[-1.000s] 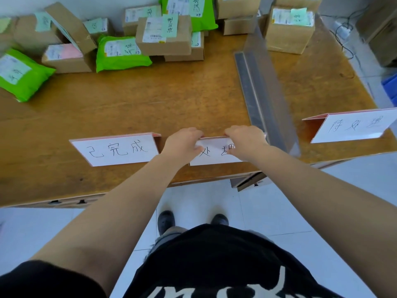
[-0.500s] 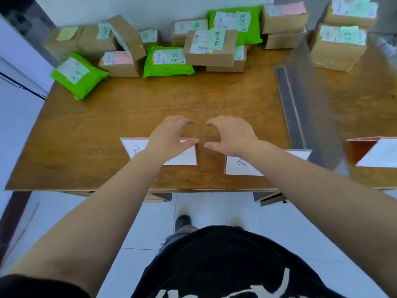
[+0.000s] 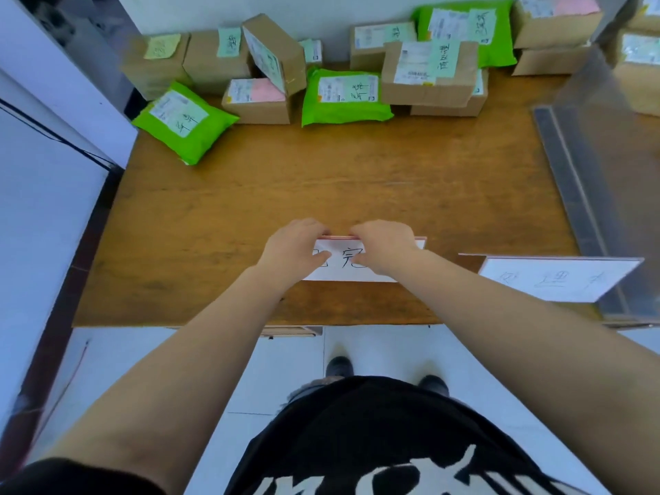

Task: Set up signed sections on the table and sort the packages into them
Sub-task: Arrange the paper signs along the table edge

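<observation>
Head view: left hand (image 3: 293,250) and right hand (image 3: 384,250) both pinch the folded sign (image 3: 351,260) at frame centre, on the table (image 3: 321,180) near its front edge. Second sign (image 3: 557,280) centre right. Packages (image 3: 343,94) along the top.

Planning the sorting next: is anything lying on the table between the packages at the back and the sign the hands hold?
Nothing visible: bare table lies between the packages and the sign.
</observation>
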